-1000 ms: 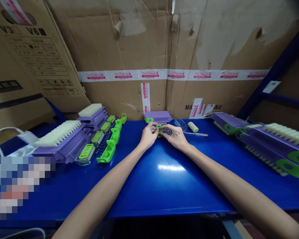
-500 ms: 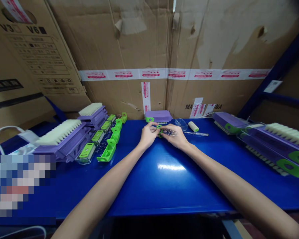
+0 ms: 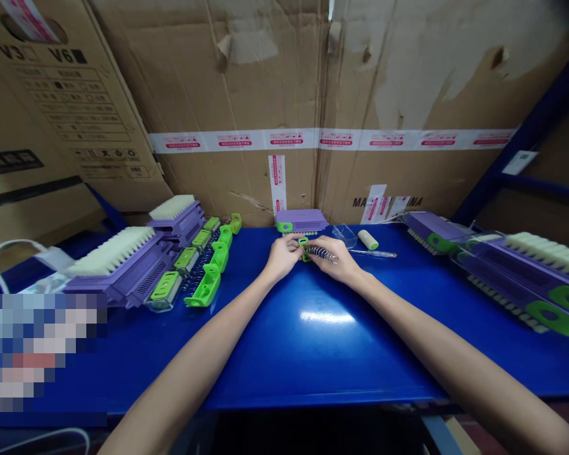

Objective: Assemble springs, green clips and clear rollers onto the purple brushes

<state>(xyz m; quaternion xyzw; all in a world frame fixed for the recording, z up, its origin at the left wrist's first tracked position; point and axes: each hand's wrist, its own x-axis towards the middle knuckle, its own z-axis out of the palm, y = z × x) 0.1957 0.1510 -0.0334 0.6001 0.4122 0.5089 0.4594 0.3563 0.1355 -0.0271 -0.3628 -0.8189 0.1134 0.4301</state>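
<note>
My left hand is closed on a small green plastic part over the middle of the blue table. My right hand pinches a metal coil spring at the other side of that part. The spring's free end sticks out to the right across the fingers and tilts slightly down. Fingers hide where spring and green part meet, so I cannot tell if they are joined. Just behind the hands lies a purple brush block with a green end, bristles down.
Left of the hands sit purple brushes, green-topped pieces, several springs and green plastic brackets. To the right lie a pale roller, a thin clear-handled tool and more purple brushes. Cardboard stands behind.
The free end of the spring has dipped a little and shifted slightly left. Both hands stay in nearly the same place, still gripping.
</note>
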